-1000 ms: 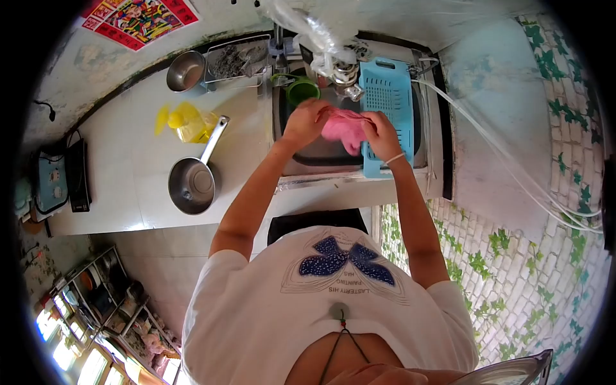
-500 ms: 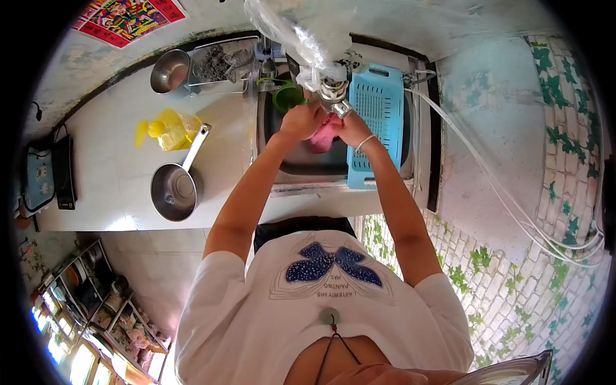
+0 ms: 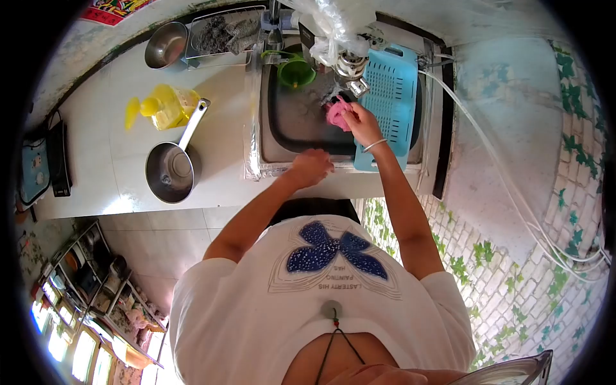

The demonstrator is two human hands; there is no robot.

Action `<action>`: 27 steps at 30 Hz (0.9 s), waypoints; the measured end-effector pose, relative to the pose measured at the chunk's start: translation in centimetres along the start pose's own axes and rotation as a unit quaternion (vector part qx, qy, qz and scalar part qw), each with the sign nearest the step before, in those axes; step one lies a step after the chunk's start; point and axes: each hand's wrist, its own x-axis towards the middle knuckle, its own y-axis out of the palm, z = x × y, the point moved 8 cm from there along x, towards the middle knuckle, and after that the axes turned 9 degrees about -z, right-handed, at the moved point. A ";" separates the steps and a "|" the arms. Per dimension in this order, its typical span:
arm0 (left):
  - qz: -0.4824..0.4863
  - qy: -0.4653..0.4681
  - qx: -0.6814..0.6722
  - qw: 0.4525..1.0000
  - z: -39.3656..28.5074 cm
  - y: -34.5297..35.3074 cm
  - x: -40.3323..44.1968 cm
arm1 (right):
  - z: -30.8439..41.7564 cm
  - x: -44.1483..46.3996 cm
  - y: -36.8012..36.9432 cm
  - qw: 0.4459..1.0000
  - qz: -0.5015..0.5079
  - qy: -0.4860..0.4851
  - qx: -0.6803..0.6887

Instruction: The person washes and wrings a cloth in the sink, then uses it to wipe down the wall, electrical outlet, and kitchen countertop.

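Note:
A crumpled pink cloth (image 3: 337, 115) is bunched in my right hand (image 3: 364, 126), its fingers closed on it. The hand is above the sink (image 3: 301, 138), just below the metal faucet (image 3: 353, 74), where water shows beside the cloth. My left hand (image 3: 312, 167) is at the sink's front rim, apart from the cloth; it holds nothing and its loosely bent fingers point right. A green cup-shaped strainer (image 3: 296, 72) sits at the back left of the sink. The blue drain basket (image 3: 388, 96) lies across the sink's right side, close to my right wrist.
On the counter (image 3: 224, 151) to the left are a saucepan (image 3: 172, 173), a yellow bottle (image 3: 168, 108), a metal bowl (image 3: 167, 46) and a wire rack (image 3: 218, 61) with scouring pads. Clear plastic (image 3: 340, 25) hangs around the faucet. White hoses (image 3: 487, 138) run down the right.
My left hand has let go of the pink cloth and drawn back to the sink's front edge. My right hand keeps hold of the cloth under the faucet. The view has shifted slightly.

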 end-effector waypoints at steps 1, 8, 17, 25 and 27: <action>0.002 0.000 -0.002 1.000 0.2 1.2 -0.5 | 0.3 -0.5 -0.2 1.000 -0.009 -0.006 0.009; -0.015 0.110 0.093 0.989 -1.0 3.0 -1.7 | -0.9 -3.0 -1.4 0.999 -0.007 0.028 0.016; -0.046 0.164 0.130 0.977 -1.7 3.6 -1.9 | -1.9 -4.6 -1.0 0.997 -0.013 0.038 0.059; -0.349 -0.310 -0.190 0.863 8.0 -4.6 -1.8 | -2.3 -6.2 -2.6 0.995 -0.013 0.062 0.071; -0.457 -0.268 -0.214 0.821 7.8 -9.8 -0.5 | -2.5 -7.5 -2.3 0.994 -0.007 0.071 0.083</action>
